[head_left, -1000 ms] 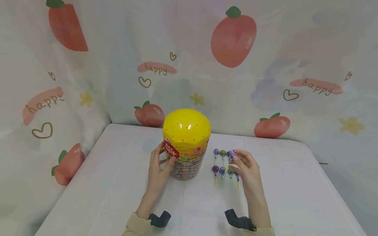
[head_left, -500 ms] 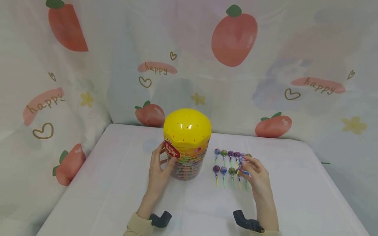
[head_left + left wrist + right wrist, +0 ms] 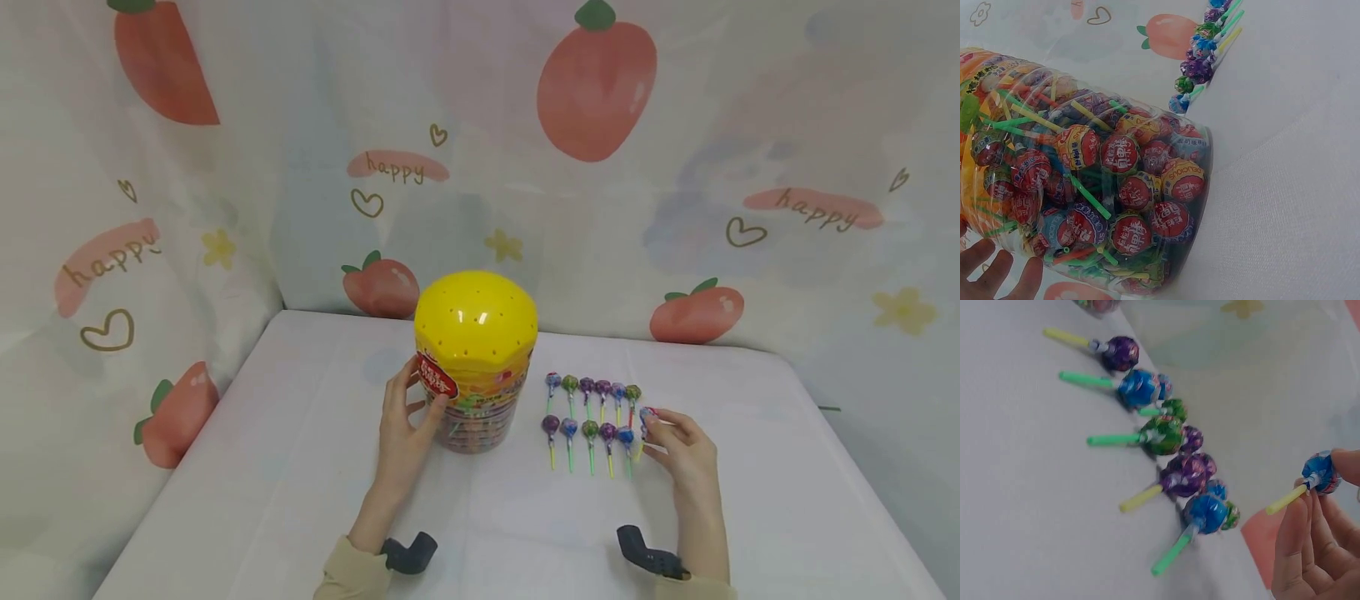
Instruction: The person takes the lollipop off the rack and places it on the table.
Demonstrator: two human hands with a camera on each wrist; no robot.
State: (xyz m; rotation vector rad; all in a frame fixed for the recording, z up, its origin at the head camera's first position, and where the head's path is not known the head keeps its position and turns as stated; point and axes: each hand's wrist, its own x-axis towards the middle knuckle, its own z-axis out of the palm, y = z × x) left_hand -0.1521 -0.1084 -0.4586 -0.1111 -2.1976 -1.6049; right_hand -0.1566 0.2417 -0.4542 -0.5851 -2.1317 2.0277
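My left hand holds the left side of a big clear candy jar with a yellow domed lid. Through the jar's wall in the left wrist view, packed lollipops are visible. My right hand pinches a blue-wrapped lollipop by its head, its yellow stick pointing down, at the right end of the front row. Two rows of lollipops lie right of the jar: a back row and a front row, sticks toward me.
A white cloth covers the table. Behind it hangs a printed curtain with fruit and hearts. Black wrist mounts sit on both forearms.
My right hand has moved to the right along the rows, uncovering more lollipops, and keeps the blue-wrapped one in its fingers. My left hand and the jar stay in place.
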